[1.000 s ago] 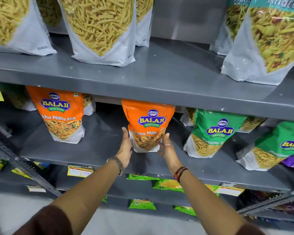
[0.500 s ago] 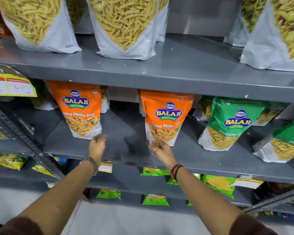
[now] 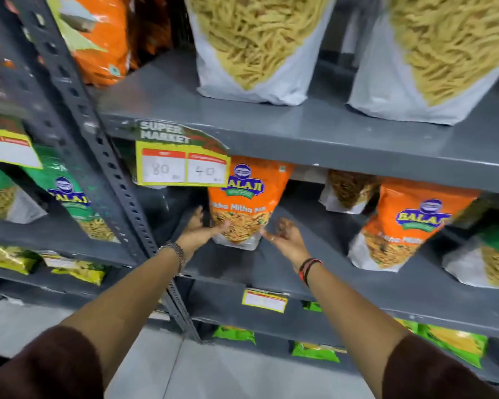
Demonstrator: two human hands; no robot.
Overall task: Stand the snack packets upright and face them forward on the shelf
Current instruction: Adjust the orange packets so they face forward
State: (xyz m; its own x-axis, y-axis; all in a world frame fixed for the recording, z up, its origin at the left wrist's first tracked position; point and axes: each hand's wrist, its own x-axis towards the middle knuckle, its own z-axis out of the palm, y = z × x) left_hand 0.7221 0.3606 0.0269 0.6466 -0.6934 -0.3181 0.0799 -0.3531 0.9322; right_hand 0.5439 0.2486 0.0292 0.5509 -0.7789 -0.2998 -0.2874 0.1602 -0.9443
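Observation:
An orange Balaji snack packet [image 3: 248, 203] stands upright, front facing out, at the left end of the grey middle shelf [image 3: 242, 269]. My left hand [image 3: 202, 230] rests against its lower left edge, fingers on the front and thumb raised beside it. At the packet's lower right corner my right hand [image 3: 285, 239] has loosely curled fingers, one fingertip touching the corner. A second orange packet [image 3: 409, 226] stands upright to the right, leaning slightly. A green packet [image 3: 496, 254] is partly visible at the far right.
A yellow price tag [image 3: 182, 168] hangs over the orange packet's top left. A slotted grey upright post [image 3: 104, 156] runs just left of my left hand. Large bags of yellow sticks [image 3: 257, 44] fill the upper shelf. Green packets [image 3: 69, 203] stand in the left bay.
My view has swung left. Both hands left the middle orange packet and moved to the one at the left end, now flanking its base.

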